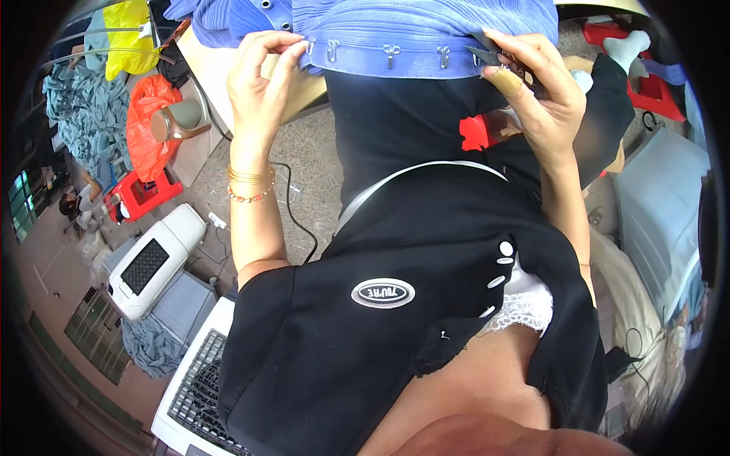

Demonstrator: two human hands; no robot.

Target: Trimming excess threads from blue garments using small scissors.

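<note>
A blue pleated garment [426, 23] lies across my lap and the table edge, its band [414, 62] stretched between my hands. Several metal hooks are spaced along that band. My left hand [262, 76] pinches the band's left end between thumb and fingers. At the other end, my right hand [544, 95] is closed around small dark thread snips [484, 55], whose pointed blades rest by the rightmost hook. A yellowish wrap [503, 80] covers the right thumb tip. The snips' handle is mostly hidden inside the hand.
A pale tabletop [209, 72] stands at the far left. Beyond it are an orange-red bag [148, 114], a tumbler [176, 121], a yellow bag [125, 38] and piled grey-blue cloth [87, 114]. A black cable [293, 205] crosses the floor. Right is a grey-blue covered bin [658, 213].
</note>
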